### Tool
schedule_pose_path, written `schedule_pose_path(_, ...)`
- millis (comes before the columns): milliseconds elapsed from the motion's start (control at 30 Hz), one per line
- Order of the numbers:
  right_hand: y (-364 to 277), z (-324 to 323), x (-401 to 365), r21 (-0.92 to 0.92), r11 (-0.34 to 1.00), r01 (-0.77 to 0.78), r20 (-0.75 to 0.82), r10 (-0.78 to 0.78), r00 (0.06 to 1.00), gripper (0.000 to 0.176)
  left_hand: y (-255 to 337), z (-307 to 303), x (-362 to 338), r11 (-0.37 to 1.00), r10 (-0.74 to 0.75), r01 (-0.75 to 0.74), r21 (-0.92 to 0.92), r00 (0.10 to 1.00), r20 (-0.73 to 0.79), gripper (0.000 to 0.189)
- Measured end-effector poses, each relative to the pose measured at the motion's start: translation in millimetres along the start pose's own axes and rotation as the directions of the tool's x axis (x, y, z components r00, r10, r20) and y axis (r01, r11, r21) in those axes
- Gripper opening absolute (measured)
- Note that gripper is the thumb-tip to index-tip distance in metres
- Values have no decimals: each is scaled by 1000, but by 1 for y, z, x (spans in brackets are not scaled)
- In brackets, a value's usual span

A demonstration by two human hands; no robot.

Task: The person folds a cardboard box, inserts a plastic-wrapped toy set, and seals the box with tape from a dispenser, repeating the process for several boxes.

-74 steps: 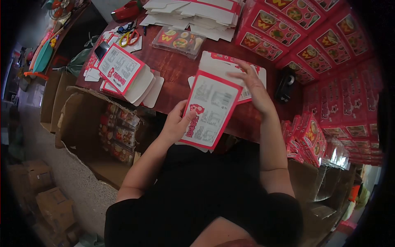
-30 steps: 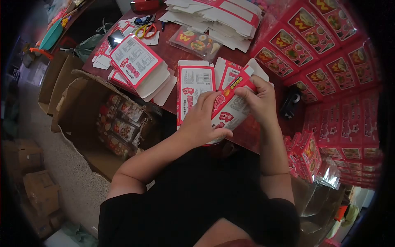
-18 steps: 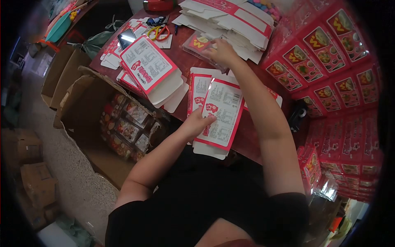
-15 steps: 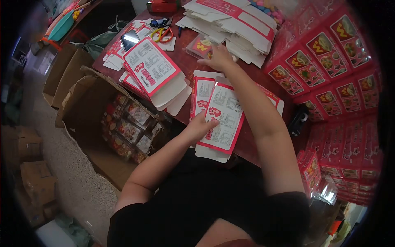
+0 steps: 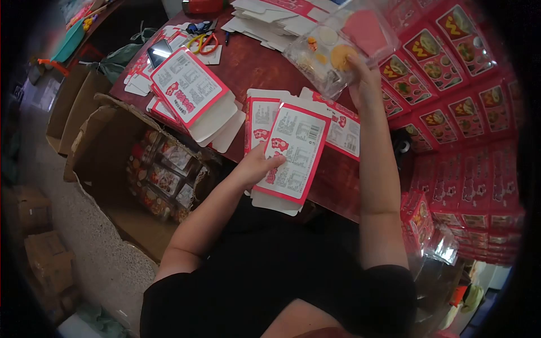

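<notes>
My left hand (image 5: 256, 168) grips a flattened white carton (image 5: 298, 149) with red edges, its thumb lying across the printed face. Up at the right, my right hand (image 5: 365, 84) holds a clear plastic tray pack (image 5: 321, 59) by its near edge, raised and tilted. Yellow, orange and pink contents show through the plastic. Under and beside the held carton are another printed carton (image 5: 262, 110) and a red-and-white carton (image 5: 348, 138) on the dark red table (image 5: 256, 65).
Printed cartons (image 5: 189, 84) are piled at the left with scissors (image 5: 207, 45) and a phone (image 5: 159, 52) behind. White flat cartons (image 5: 270, 25) lie at the back. Packed red boxes (image 5: 439, 67) are stacked high on the right. An open cardboard box (image 5: 107, 163) with clear packs stands at lower left.
My right hand has moved up and right from the back of the table, lifting the clear tray pack. My left hand still holds the carton, and the whole view has shifted slightly.
</notes>
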State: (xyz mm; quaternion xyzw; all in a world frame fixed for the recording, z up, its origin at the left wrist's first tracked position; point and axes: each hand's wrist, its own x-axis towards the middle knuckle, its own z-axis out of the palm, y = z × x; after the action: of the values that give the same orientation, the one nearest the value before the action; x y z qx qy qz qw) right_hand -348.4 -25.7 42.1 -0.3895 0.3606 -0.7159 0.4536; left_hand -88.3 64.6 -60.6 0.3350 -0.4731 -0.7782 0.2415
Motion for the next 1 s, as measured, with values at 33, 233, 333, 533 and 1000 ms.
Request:
schedule_pose_path(33, -7, -7, -14, -1, 1000, -10, -34, 10, 999, 39, 6, 1, -4, 997, 22, -23, 79, 1000, 9, 37)
schedule_pose_path(233, -25, -36, -89, 92, 986, 139, -239, -114, 964, 39, 22, 13, -26, 814, 224, -227, 534, 972, 71, 45)
schedule_pose_path(333, -24, -48, -121, 67, 991, 112, -237, -93, 967, 38, 26, 24, -41, 833, 174, -150, 533, 985, 5, 43)
schedule_pose_path(533, -29, -82, -155, 72, 997, 40, -240, -22, 970, 37, 8, 19, -46, 817, 242, -213, 536, 970, 16, 31)
schedule_pose_path(1000, -77, -50, -172, -480, 860, -172, -57, 165, 985, 69, -4, 49, -48, 845, 205, -182, 503, 979, 12, 39)
